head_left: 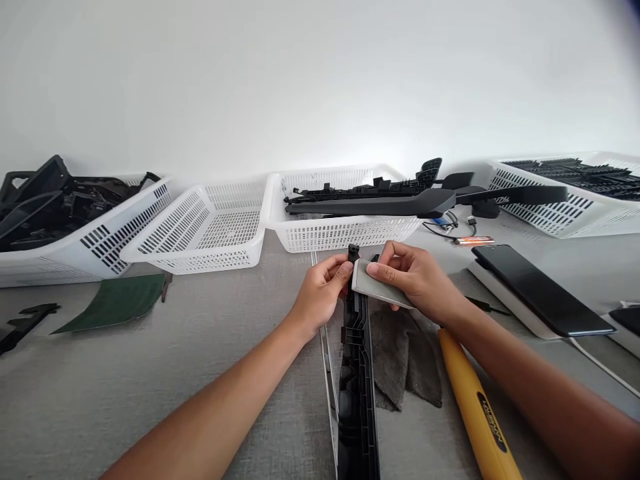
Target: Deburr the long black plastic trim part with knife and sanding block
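Observation:
A long black plastic part (356, 373) runs from the bottom edge up to my hands, its ribbed side showing. Near its far end, my left hand (323, 290) has its thumb and fingers closed on it. My right hand (413, 277) pinches a grey-white sanding sheet (381, 288), whose left edge lies against the part beside my left thumb. A dark grey cloth (407, 363) lies just right of the part, and a thin metal strip (329, 387) lies along its left.
White baskets stand behind: one with black parts (340, 233), an empty one (197, 257), a left one (115, 233) and a right one (560, 213). A green sheet (113, 303) lies left; a yellow-handled tool (473, 407) and a phone (543, 287) on a white box lie right.

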The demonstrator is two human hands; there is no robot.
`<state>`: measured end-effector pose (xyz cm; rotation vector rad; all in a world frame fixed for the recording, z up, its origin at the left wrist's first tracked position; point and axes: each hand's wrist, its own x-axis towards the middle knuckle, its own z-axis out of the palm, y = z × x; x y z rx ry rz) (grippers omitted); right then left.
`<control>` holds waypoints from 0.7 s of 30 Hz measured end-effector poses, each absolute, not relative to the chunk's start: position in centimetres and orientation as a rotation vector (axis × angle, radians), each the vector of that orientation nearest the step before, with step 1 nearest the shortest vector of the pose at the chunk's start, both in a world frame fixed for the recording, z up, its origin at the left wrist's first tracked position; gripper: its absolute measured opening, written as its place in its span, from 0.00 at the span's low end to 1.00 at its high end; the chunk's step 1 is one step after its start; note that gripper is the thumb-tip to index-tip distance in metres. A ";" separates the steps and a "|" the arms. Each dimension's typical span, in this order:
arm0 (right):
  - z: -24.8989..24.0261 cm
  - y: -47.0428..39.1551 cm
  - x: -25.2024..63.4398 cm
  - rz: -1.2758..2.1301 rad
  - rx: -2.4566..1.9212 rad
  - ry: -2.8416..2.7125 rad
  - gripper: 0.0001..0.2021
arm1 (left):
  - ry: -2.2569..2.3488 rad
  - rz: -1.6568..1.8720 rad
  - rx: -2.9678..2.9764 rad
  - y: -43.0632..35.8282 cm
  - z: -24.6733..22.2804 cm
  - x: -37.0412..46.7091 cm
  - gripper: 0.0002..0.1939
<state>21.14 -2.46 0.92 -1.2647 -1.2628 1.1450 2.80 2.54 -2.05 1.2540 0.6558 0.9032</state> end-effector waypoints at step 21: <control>0.9 -2.3 21.1 1.069 -1.345 -1.259 0.29 | 0.740 0.957 1.168 2.2 -1.4 2.7 0.25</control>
